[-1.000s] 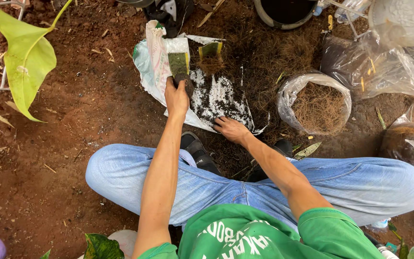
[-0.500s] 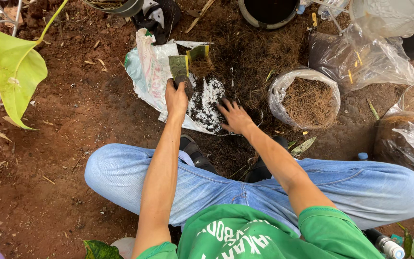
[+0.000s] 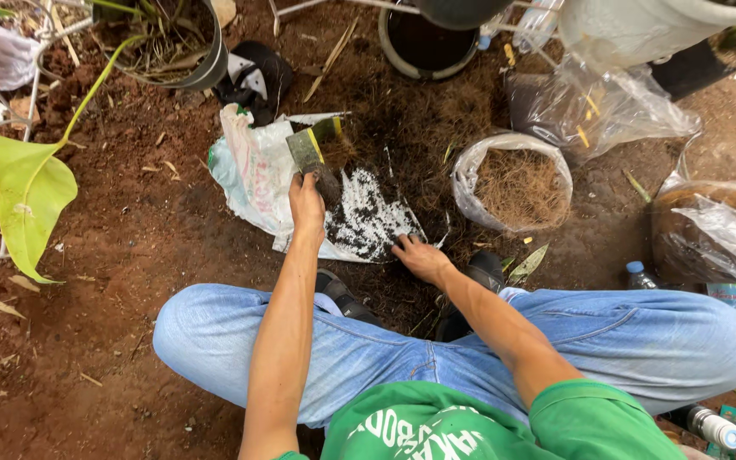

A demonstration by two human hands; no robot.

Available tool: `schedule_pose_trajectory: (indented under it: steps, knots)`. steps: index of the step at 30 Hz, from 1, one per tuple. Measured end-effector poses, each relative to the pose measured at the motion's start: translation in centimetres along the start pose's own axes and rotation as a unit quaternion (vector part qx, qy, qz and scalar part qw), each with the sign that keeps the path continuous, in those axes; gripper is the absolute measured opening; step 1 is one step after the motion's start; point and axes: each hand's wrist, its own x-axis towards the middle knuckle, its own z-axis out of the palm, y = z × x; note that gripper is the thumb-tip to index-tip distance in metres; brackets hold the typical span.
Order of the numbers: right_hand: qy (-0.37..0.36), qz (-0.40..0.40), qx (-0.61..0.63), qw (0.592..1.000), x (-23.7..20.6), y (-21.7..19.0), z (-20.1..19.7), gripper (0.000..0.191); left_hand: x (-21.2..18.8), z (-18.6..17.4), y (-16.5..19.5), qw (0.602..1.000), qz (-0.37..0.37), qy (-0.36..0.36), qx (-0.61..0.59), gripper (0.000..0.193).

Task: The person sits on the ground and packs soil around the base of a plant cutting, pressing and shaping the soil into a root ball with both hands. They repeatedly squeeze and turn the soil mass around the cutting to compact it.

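On the bare reddish ground (image 3: 87, 341) a person squats, knees spread wide in blue jeans (image 3: 606, 341), a green shirt (image 3: 487, 426) at the bottom of the view. Around them, from the biggest down: crumpled clear plastic bags (image 3: 615, 106) up right, one more at the right edge holding brown matter (image 3: 709, 238), then a round open bag of dry brown fibre (image 3: 517, 183) just right of the work spot. A dark pot (image 3: 176, 43) with stalks stands up left, another dark pot (image 3: 428, 38) top centre, and a large yellow-green leaf (image 3: 27, 196) hangs at the left.

Before the knees lies a white sack (image 3: 253, 175) spread flat, with a pile of dark soil speckled with white grains (image 3: 368, 221) on its right part. The left hand (image 3: 307, 200) has its grip closed round the handle of a small trowel (image 3: 308, 153), whose flat blade points away, over the sack's upper edge. The right hand (image 3: 419, 255) lies palm down, fingers spread apart, holding nothing, touching the near right corner of the speckled pile. A small capped bottle (image 3: 636, 274) stands by the right knee.
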Motion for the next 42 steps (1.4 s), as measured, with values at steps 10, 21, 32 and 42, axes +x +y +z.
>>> schedule_pose_trajectory:
  steps: [10,21,32,42]
  knots:
    - [0.058,0.137,0.366,0.919,-1.3,-0.2,-3.7,0.030,-1.3,1.4,-0.2,0.998,-0.033,-0.047,-0.015,0.032]
    - [0.231,0.196,0.612,0.731,-0.4,4.1,-12.1,0.057,-1.7,5.0,1.4,0.960,-0.087,-0.183,-0.194,0.036]
    - [0.321,0.088,0.645,0.687,-2.7,6.9,-18.2,0.039,0.0,7.4,1.3,0.948,-0.054,-0.200,-0.242,0.032]
    - [0.277,0.095,0.724,0.624,-0.8,7.3,-15.6,0.045,0.4,6.1,0.0,0.960,-0.076,-0.173,-0.208,0.031]
